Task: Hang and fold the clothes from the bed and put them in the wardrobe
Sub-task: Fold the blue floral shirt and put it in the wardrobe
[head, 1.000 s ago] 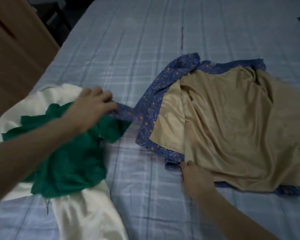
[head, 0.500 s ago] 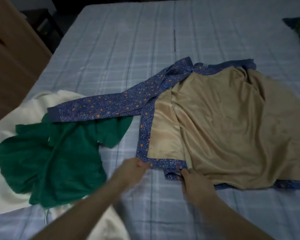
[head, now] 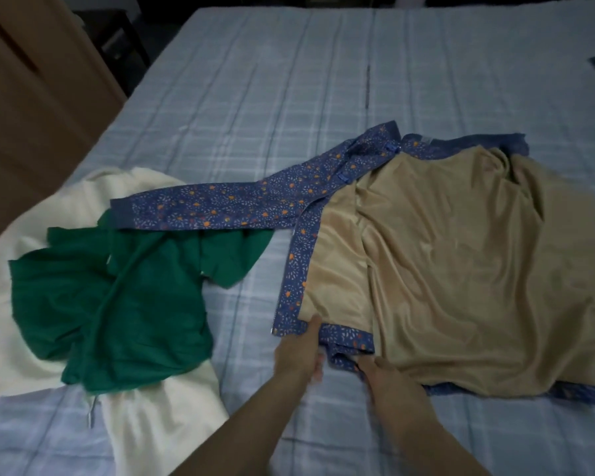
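A blue floral jacket (head: 220,209) with smooth tan lining lay open on the plaid-sheeted bed (head: 255,80). Its near hem was pinched by the left hand (head: 299,352) and gripped by the right hand (head: 389,376); a crumpled green garment (head: 117,304) lay left of it.

- The room is sitting in dim, flat light with a cool bluish cast; no source is showing.
- Shadows are staying soft, pooling in the folds of the jacket (head: 461,269).
- The far corners are fading to near black.
- Both forearms are blurring at the lower edge, and the left hand (head: 298,352) is smearing slightly.
- The bed (head: 255,97) lines are bowing outward toward the frame edges.
- Fine grain is softening detail throughout.
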